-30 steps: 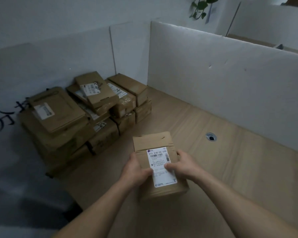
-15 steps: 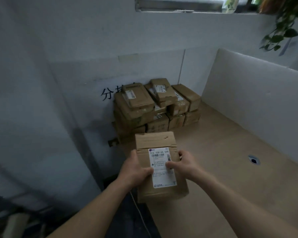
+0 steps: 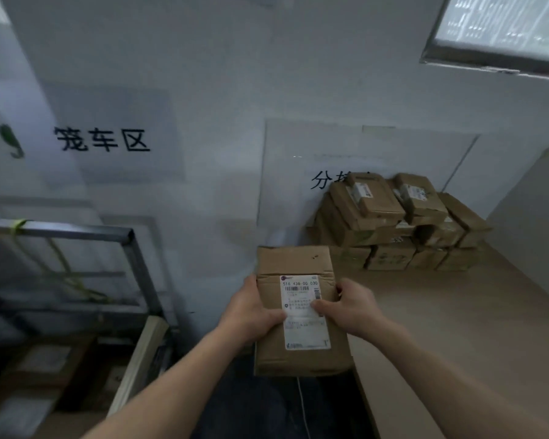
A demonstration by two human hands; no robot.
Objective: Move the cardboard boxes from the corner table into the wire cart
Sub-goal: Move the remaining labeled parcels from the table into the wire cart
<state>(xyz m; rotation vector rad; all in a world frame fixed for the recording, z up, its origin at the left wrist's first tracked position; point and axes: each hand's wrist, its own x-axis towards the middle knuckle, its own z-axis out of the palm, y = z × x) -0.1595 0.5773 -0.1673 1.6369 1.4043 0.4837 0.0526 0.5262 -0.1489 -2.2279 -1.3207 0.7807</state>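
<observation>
I hold a flat cardboard box (image 3: 298, 264) with a white shipping label in front of me, over the table's left edge. My left hand (image 3: 251, 308) grips its left side with the thumb on top, and my right hand (image 3: 349, 307) grips its right side with the thumb on the label. A pile of several cardboard boxes (image 3: 400, 223) sits in the corner of the wooden table (image 3: 457, 327), against the wall. The wire cart (image 3: 130, 245) stands at the lower left, its grey metal frame visible, with boxes (image 3: 38, 375) blurred inside.
A white wall with black printed signs runs behind cart and table. A white partition (image 3: 536, 198) borders the table on the right. A window (image 3: 501, 26) is at the upper right. A dark floor gap with a white cable (image 3: 303, 407) lies between cart and table.
My view has swung left, away from the table corner. The pile has slid to the right and the wire cart has come into view at the left. Both hands keep the same hold on the box.
</observation>
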